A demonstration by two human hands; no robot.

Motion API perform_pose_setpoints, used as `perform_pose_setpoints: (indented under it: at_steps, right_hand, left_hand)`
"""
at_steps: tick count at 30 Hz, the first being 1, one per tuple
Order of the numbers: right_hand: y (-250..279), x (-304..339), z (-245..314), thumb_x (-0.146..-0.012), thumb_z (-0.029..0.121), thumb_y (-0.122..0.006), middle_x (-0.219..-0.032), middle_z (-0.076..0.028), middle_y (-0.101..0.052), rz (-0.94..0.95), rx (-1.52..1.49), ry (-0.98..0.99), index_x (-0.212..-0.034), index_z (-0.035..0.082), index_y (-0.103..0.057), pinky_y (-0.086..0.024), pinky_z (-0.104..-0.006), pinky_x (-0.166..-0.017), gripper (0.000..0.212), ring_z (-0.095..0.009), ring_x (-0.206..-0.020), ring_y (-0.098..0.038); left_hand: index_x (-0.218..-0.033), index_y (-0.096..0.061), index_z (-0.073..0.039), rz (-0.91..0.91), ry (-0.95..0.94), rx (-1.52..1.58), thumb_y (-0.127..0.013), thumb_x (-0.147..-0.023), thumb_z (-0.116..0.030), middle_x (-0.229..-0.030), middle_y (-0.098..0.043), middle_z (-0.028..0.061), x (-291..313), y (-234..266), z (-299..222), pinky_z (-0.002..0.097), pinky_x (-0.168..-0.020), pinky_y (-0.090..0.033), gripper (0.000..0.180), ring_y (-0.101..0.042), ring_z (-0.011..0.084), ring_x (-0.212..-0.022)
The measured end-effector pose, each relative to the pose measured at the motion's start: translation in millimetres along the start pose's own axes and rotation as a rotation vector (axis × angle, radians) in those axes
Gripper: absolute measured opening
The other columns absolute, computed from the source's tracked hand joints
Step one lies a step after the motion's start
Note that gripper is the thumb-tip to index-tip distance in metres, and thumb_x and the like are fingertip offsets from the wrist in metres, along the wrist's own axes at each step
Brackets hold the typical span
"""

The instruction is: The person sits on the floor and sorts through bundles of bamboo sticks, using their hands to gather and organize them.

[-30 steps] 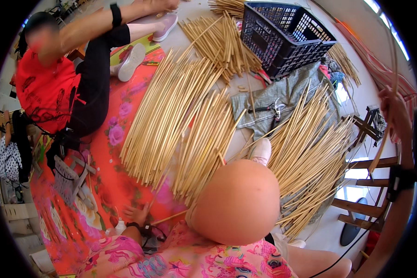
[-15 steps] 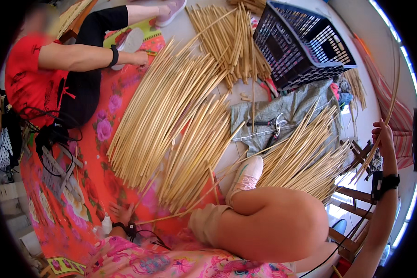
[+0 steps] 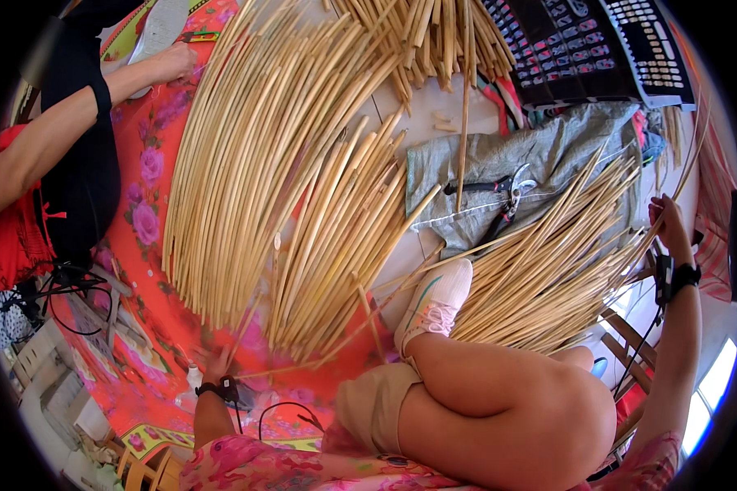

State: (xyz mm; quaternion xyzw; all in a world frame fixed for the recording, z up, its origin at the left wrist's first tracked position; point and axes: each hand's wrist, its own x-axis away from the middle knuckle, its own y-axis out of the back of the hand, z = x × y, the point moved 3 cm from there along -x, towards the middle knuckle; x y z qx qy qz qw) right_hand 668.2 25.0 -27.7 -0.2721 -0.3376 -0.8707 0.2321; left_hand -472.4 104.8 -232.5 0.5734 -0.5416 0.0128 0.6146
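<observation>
Pale cane stalks (image 3: 262, 164) across red floral mat (image 3: 152, 213)

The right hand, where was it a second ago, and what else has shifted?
The right hand has risen from the picture's edge to the far tips of the right cane bundle, gripping a thin cane. The left hand stays low by the floral mat. The pruning shears lie unmoved.

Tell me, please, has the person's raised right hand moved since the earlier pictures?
Yes. The right hand has come down and inward, from beyond the wooden chair frame toward the grey cloth.
</observation>
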Motion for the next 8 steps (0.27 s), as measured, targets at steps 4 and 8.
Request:
perform_pose_setpoints:
  at_steps: [4, 8]
  right_hand:
    - [-11.4, -62.3, -20.8, -0.091, 0.032, -0.046, -0.071, -0.007, -0.058, -0.087, -0.074, 0.002, -0.091, -0.001, -0.055, -0.049, -0.0211, -0.053, 0.035, -0.013, -0.058, -0.057]
    - [2.6, -113.8, -58.5, -0.092, 0.033, -0.047, -0.074, -0.007, -0.061, 0.069, -0.276, 0.021, -0.097, -0.001, -0.056, -0.05, -0.0198, -0.055, 0.036, -0.013, -0.06, -0.057]
  left_hand:
    - [-0.134, -0.025, 0.006, 0.414, 0.228, -0.13, -0.07, -0.073, -0.048, -0.125, -0.047, 0.0163, 26.2, 11.9, -84.7, 0.0338, -0.088, -0.043, 0.093, -0.049, 0.0243, -0.109]
    - [-0.14, -0.013, 0.004, 0.299, 0.152, -0.407, -0.071, -0.072, -0.047, -0.139, -0.034, 0.0152, 36.2, 28.1, -115.4, 0.0312, -0.107, -0.024, 0.103, -0.031, 0.0244, -0.129]
